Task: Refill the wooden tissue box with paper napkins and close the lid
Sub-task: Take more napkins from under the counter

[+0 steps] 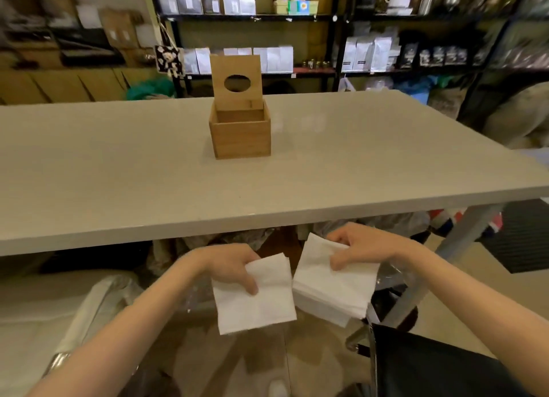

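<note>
- While the pale grey tabletop (118,164) is stretching across the whole view, dark metal shelves (252,17) are standing behind it, carrying rows of white and grey bags, small boxes and kettles; brown cardboard cartons are stacking up at the far left.
- One wooden box (240,135) is sitting on the tabletop, towards its far edge and about midway across, well apart from both hands.
- One lid (236,80), with an oval hole cut in it, is standing upright at the back of the box, leaving the box open.
- Two stacks of white napkins are showing below the near edge of the tabletop, side by side and not quite touching.
- The left hand (230,264) is gripping the left stack (261,304) at its upper left corner, thumb lying on top, the other fingers curling underneath.
- The right hand (361,245) is pinching the right stack (329,289) along its upper edge, thumb pressing on the top sheet, the remaining fingers hiding behind the paper.
- One black bag (430,364) is lying at the lower right, under the right forearm.
</note>
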The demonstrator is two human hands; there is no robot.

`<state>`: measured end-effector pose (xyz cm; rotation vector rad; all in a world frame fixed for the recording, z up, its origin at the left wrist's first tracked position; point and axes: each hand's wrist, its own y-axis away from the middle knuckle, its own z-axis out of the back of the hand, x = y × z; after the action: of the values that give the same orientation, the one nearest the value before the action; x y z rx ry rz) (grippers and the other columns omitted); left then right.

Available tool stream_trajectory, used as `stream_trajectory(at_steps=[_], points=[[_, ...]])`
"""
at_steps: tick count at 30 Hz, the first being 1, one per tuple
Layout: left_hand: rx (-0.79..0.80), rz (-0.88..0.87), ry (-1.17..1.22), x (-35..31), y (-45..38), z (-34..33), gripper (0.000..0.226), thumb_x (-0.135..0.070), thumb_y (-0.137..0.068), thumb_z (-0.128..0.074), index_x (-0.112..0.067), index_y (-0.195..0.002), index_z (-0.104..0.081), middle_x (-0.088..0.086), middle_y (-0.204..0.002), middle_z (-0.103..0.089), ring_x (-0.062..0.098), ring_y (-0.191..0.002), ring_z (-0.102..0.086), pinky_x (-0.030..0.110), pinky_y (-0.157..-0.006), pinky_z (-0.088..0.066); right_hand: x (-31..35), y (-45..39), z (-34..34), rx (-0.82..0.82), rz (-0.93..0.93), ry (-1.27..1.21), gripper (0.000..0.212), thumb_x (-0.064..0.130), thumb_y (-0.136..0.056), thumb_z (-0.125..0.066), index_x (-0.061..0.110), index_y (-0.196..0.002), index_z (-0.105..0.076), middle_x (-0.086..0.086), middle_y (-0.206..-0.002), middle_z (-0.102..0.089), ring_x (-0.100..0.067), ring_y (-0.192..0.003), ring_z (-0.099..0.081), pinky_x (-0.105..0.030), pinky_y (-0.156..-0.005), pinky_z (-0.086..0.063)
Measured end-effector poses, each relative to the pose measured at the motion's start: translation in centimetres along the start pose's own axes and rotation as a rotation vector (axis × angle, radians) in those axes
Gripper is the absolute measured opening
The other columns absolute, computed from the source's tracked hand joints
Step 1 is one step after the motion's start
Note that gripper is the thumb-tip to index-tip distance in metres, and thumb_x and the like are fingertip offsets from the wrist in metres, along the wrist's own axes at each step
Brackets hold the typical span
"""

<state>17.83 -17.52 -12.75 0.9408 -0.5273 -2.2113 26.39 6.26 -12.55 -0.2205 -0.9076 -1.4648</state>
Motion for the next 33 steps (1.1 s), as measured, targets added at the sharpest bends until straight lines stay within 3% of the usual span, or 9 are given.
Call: stream_trajectory(at_steps=[3, 8, 17, 20, 23, 27, 31, 33], points=[[-0.009, -0.016, 0.021, -1.1, 2.0, 2.3, 0.016, -0.022, -0.082, -0.062, -0.022, -0.098, -0.059, -0.005, -0.102, -0.063, 0.012, -0.090, -0.062, 0.021, -0.080, -0.049, 2.1, 1.1, 2.3, -0.007, 0.010, -0.004, 0.022, 0.029, -0.069, -0.065, 0.018, -0.088, -0.066, 0.004, -0.082, -0.070, -0.007, -0.067, -0.067, -0.015, -0.053, -0.049], [-0.024, -0.044, 0.064, -2.2, 3.3, 6.8, 0.013, -0.020, -0.081, -0.063, -0.024, -0.094, -0.060, -0.008, -0.093, -0.066, 0.013, -0.085, -0.065, 0.027, -0.082, -0.054, 4.7, 1.1, 6.6, -0.087, 0.059, -0.003, 0.005, 0.025, -0.068, -0.065, 0.026, -0.072, -0.066, 0.000, -0.078, -0.069, -0.016, -0.068, -0.066, -0.024, -0.055, -0.047], [-0.108, 0.016, -0.015, -2.9, 0.4, 16.1, 0.029, -0.023, -0.082, -0.064, -0.018, -0.110, -0.061, -0.004, -0.104, -0.064, 0.018, -0.101, -0.063, 0.030, -0.091, -0.052, 7.0, -3.0, 15.4, -0.294, 0.079, 0.084, 0.029, 0.031, -0.061, -0.063, 0.015, -0.084, -0.071, 0.005, -0.074, -0.068, -0.007, -0.060, -0.064, -0.016, -0.050, -0.047], [-0.110, 0.056, -0.027, -2.7, -0.8, 18.4, 0.037, -0.026, -0.081, -0.065, -0.019, -0.117, -0.059, -0.002, -0.112, -0.064, 0.018, -0.106, -0.061, 0.029, -0.092, -0.050, 7.8, -4.8, 17.9, -0.323, 0.102, 0.123, 0.026, 0.030, -0.064, -0.064, 0.016, -0.085, -0.071, 0.004, -0.076, -0.067, -0.012, -0.067, -0.063, -0.014, -0.053, -0.047], [-0.099, 0.123, -0.038, -2.1, -2.5, 19.5, 0.041, -0.027, -0.079, -0.067, -0.020, -0.119, -0.058, -0.001, -0.114, -0.063, 0.019, -0.107, -0.060, 0.028, -0.091, -0.049, 8.5, -6.8, 19.9, -0.338, 0.113, 0.191, 0.014, 0.018, -0.079, -0.063, 0.010, -0.089, -0.070, 0.002, -0.077, -0.064, -0.009, -0.066, -0.059, -0.004, -0.050, -0.042], [-0.078, 0.154, -0.010, -1.0, -4.3, 20.4, 0.043, -0.027, -0.078, -0.068, -0.020, -0.119, -0.059, -0.001, -0.116, -0.063, 0.018, -0.106, -0.060, 0.030, -0.094, -0.049, 9.3, -8.8, 22.4, -0.390, 0.133, 0.321, 0.020, 0.016, -0.083, -0.059, -0.001, -0.092, -0.067, -0.006, -0.077, -0.056, -0.016, -0.067, -0.052, -0.007, -0.052, -0.039], [-0.088, 0.136, -0.019, -0.2, -5.4, 21.0, 0.030, -0.028, -0.077, -0.069, -0.027, -0.106, -0.059, -0.006, -0.108, -0.062, 0.015, -0.103, -0.059, 0.028, -0.090, -0.049, 10.3, -9.2, 23.4, -0.424, 0.178, 0.381, 0.007, 0.015, -0.082, -0.060, 0.015, -0.086, -0.066, 0.007, -0.072, -0.056, -0.010, -0.066, -0.054, 0.000, -0.047, -0.039], [-0.108, 0.123, -0.065, 0.1, -5.8, 21.0, 0.028, -0.030, -0.078, -0.068, -0.029, -0.103, -0.056, -0.009, -0.104, -0.058, 0.013, -0.101, -0.056, 0.024, -0.087, -0.047, 10.4, -9.1, 22.9, -0.387, 0.199, 0.431, 0.010, 0.016, -0.082, -0.060, 0.010, -0.086, -0.066, 0.003, -0.073, -0.059, -0.012, -0.066, -0.055, -0.006, -0.050, -0.042]])
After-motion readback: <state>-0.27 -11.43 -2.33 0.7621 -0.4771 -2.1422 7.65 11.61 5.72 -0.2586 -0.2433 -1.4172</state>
